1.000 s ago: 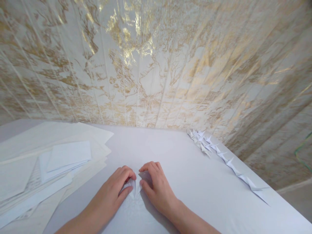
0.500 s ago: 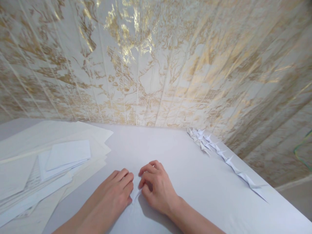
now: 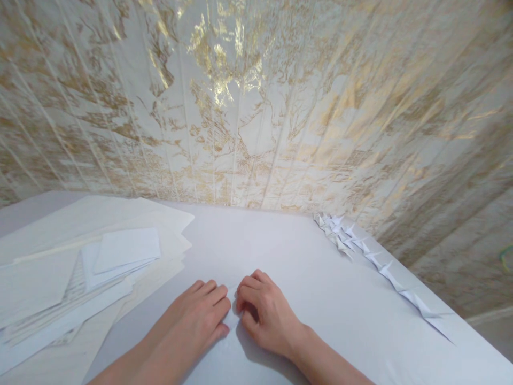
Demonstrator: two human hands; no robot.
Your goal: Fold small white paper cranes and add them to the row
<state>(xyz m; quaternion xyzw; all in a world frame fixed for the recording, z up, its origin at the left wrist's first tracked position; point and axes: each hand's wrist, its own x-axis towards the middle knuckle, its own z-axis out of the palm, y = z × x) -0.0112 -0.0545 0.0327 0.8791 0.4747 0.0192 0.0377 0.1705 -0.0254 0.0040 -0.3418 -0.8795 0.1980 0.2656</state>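
My left hand lies palm down on the white table, fingers stretched flat and pressing on a small white folded paper, of which only a sliver shows between my hands. My right hand sits right beside it with the fingers curled in, pinching the paper's edge against the table. Most of the paper is hidden under both hands.
A loose stack of white and cream paper sheets covers the table's left side. A row of several small folded paper pieces runs along the right edge. A gold-patterned wall stands close behind the table.
My left hand has flattened from a curled pinch onto the paper, covering it. The right hand has curled tighter. The view has shifted slightly.
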